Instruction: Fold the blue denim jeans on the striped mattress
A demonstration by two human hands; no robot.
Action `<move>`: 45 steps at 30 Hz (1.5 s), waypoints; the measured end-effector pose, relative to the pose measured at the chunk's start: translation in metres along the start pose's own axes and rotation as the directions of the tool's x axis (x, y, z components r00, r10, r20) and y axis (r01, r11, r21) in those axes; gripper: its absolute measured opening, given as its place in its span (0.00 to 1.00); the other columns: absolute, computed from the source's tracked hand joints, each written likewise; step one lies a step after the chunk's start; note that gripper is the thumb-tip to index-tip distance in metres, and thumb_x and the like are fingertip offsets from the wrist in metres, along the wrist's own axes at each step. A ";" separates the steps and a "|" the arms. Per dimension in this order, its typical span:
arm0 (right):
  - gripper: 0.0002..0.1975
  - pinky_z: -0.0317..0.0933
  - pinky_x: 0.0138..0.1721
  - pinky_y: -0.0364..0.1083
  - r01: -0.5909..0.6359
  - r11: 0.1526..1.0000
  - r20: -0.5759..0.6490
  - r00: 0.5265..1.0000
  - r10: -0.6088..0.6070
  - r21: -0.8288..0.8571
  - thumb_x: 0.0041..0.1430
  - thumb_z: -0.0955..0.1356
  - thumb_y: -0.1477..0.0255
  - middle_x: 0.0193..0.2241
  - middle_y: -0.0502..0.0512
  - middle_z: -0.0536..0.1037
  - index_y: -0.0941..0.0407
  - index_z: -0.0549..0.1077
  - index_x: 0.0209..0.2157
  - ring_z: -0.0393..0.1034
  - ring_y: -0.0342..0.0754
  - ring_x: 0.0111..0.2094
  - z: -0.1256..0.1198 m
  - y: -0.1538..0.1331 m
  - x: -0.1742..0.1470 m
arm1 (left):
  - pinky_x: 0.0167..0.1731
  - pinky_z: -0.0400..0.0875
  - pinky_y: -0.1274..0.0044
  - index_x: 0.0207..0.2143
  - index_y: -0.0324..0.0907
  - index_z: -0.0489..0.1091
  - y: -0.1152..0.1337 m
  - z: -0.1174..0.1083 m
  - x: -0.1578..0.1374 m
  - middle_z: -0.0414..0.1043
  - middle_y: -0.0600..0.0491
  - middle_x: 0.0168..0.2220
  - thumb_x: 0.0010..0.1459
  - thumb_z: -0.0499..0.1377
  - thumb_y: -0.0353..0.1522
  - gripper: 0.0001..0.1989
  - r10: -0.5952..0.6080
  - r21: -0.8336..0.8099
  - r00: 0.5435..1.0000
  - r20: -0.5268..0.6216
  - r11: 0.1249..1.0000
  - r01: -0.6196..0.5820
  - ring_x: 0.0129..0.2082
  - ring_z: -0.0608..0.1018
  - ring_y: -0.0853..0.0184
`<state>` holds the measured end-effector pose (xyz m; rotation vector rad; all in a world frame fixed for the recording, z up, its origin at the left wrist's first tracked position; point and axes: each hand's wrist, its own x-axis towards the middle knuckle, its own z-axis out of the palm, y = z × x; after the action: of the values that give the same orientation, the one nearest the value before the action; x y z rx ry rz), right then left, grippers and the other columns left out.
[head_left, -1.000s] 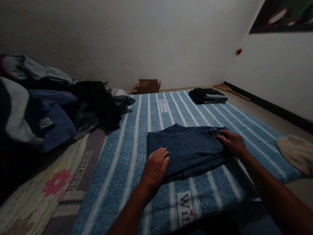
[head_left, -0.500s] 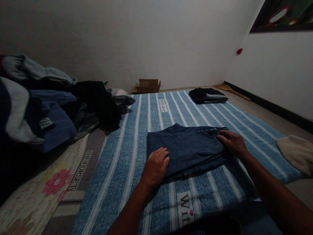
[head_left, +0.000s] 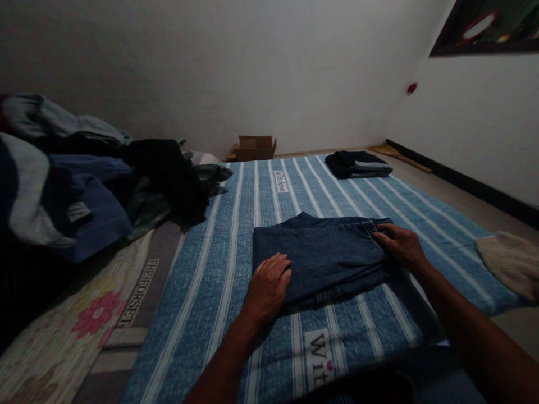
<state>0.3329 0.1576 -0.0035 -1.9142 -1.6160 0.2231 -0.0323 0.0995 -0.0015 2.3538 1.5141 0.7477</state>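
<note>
A folded pair of dark blue jeans [head_left: 320, 255] lies on the blue striped bed sheet [head_left: 210, 280] in front of me. My left hand [head_left: 267, 287] rests flat on the jeans' near left corner, fingers together. My right hand [head_left: 399, 244] lies on the right end of the jeans by the waistband, fingers curled onto the denim edge. Whether it pinches the cloth is unclear.
A heap of unfolded clothes [head_left: 84, 179] covers the left side. A small folded dark stack [head_left: 357, 164] sits at the far right of the sheet. A cardboard box [head_left: 255, 148] stands by the back wall. A beige cloth [head_left: 507, 264] lies at the right edge.
</note>
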 end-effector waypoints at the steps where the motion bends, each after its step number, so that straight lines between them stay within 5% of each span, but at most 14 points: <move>1: 0.19 0.62 0.37 0.48 -0.007 1.000 0.007 1.000 0.007 0.003 0.48 0.66 0.56 0.31 0.51 0.79 0.52 0.77 0.38 0.73 0.52 0.35 0.000 0.000 0.000 | 0.54 0.65 0.62 0.45 0.41 0.71 0.000 0.000 0.000 0.72 0.47 0.51 0.61 0.50 0.31 0.14 -0.003 0.003 1.000 0.004 1.000 0.003 0.54 0.70 0.60; 45: 0.18 0.62 0.37 0.47 0.013 1.000 0.028 1.000 -0.013 -0.027 0.50 0.65 0.57 0.32 0.51 0.79 0.51 0.76 0.38 0.73 0.52 0.35 0.001 0.002 0.002 | 0.54 0.65 0.62 0.45 0.41 0.71 -0.001 0.000 0.000 0.72 0.47 0.51 0.62 0.49 0.32 0.14 -0.006 -0.007 1.000 0.003 1.000 0.006 0.55 0.70 0.61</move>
<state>0.3350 0.1595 -0.0047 -1.9284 -1.6572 0.2242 -0.0330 0.0994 -0.0019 2.3432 1.5144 0.7465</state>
